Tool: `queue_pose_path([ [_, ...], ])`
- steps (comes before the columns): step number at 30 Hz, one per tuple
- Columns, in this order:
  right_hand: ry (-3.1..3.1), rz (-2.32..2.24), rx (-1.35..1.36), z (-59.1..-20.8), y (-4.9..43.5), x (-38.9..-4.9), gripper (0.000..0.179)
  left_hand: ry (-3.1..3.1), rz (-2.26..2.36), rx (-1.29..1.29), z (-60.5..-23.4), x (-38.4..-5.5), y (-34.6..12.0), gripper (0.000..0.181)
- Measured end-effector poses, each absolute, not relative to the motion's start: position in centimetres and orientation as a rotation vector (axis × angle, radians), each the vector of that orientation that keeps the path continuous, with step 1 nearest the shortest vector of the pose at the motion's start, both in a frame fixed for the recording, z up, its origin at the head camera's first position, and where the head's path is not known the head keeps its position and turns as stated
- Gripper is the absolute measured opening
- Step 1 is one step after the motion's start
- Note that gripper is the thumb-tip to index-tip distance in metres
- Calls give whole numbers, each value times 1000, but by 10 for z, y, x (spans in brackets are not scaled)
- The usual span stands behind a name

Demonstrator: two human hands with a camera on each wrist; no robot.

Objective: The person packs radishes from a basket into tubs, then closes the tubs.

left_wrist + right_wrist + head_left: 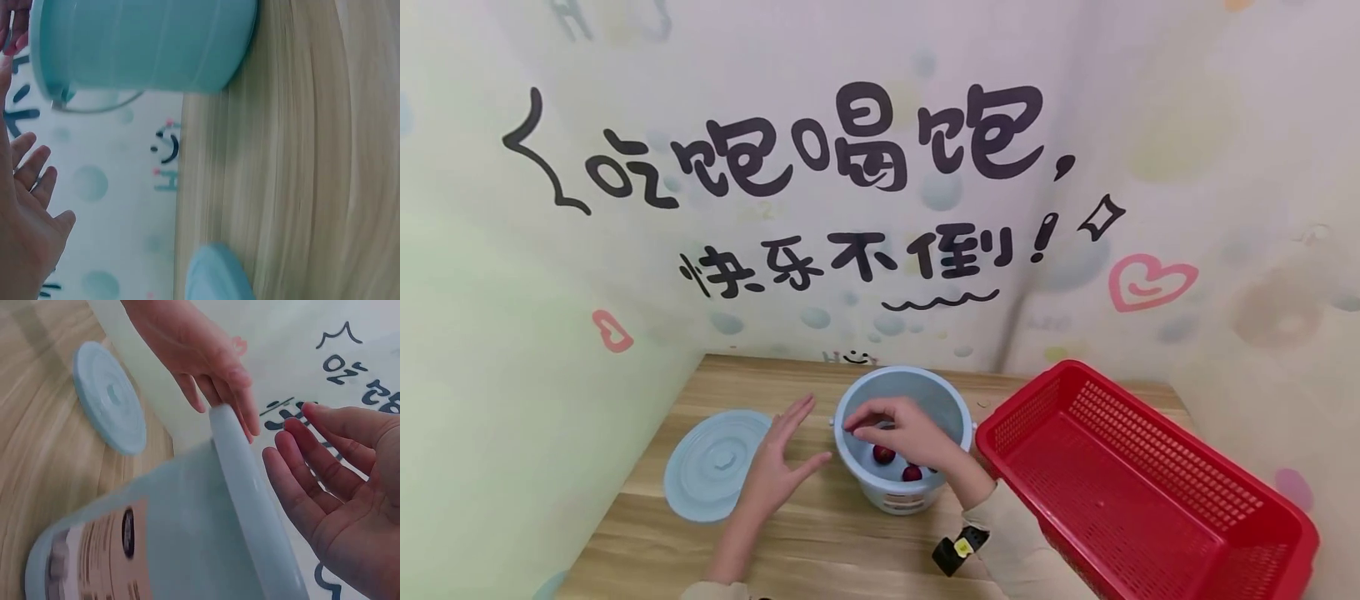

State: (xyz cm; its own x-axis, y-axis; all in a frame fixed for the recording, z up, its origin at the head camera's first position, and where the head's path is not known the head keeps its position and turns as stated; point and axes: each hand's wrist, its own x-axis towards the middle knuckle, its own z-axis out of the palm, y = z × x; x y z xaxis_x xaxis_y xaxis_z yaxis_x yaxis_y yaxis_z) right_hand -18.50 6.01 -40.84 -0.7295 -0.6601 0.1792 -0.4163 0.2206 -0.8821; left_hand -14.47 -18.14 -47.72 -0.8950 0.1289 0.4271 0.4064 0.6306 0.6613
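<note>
A light blue bucket (874, 485) stands upright on the wooden table, with several dark red round fruits (883, 455) at its bottom. Over the bucket's mouth is my right hand (901, 432), fingers loosely bent. The right wrist view shows the right palm (356, 494) facing up beside the rim, holding nothing. My left hand (775, 477) hovers left of the bucket, fingers extended and thumb spread, with nothing in it. The left wrist view shows this left hand (28, 231) apart from the bucket (150, 44).
A round light blue lid (703, 471) lies flat on the table at the left, partly behind the left hand. To the right, a large red plastic basket (1097, 500) stands tilted across the view, close to the bucket. A lettered wall (850, 325) rises behind the table.
</note>
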Motion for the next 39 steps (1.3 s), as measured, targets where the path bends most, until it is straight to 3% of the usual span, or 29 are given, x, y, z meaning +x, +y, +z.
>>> queue_pose_path([
  [13,2215,-1499,-1015,-406,-1,-173,19,-2477,-1059,-233,-485,-134,-253,74],
  [23,2210,-1561,-916,-426,-47,-149,22,-2531,-1050,-5,-498,-116,-304,69],
  [39,2433,-1470,-619,-508,-86,-136,63,-2758,-1104,271,-536,-112,-355,82],
])
